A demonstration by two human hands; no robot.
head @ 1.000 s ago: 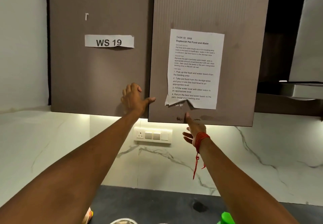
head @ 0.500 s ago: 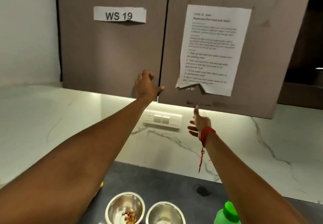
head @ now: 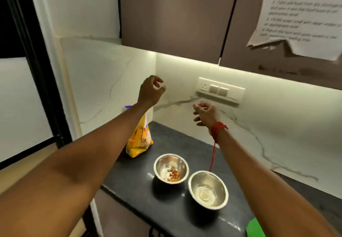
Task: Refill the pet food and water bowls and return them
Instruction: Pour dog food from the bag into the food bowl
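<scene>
Two steel bowls stand on the dark countertop (head: 166,209). The left bowl (head: 171,168) holds a few brown kibble pieces. The right bowl (head: 208,189) has a little clear water at its bottom. A yellow pet food bag (head: 139,140) stands behind them near the wall, partly hidden by my left forearm. My left hand (head: 150,91) hangs in the air above the bag, fingers loosely curled around nothing. My right hand (head: 206,114), with a red thread at the wrist, is raised above the bowls and holds nothing.
Brown wall cabinets (head: 175,14) hang overhead, with a torn paper task sheet (head: 303,14) on the right door. A switch panel (head: 220,91) sits on the marble backsplash. A green bottle cap (head: 256,227) shows at the bottom right. A dark door frame (head: 37,70) is at left.
Both hands have come down off the cabinet doors into the air above the counter. My view has dropped and swung left, so the bowls and food bag now show fully.
</scene>
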